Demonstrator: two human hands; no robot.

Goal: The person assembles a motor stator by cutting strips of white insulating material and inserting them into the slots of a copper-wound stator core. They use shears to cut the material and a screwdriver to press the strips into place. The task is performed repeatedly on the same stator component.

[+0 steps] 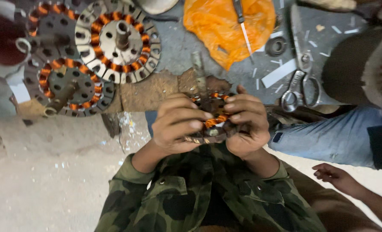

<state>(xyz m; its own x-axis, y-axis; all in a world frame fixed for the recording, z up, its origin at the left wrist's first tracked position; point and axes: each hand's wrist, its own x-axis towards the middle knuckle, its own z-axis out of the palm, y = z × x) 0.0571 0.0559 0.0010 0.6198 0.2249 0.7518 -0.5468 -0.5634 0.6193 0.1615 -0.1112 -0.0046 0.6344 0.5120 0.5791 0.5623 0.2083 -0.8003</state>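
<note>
Both hands, the left hand (176,124) and right hand (246,124), close their grip around a copper-wound stator (212,120) held near the chest, steadying it for fingertip work, while finished stators (118,41) lie far left.

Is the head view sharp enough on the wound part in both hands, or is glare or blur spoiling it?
Head view: copper-wound round stator reasonably sharp, though left hand and right hand cover most; no glare; soft even light; frame edges slightly soft.
</note>
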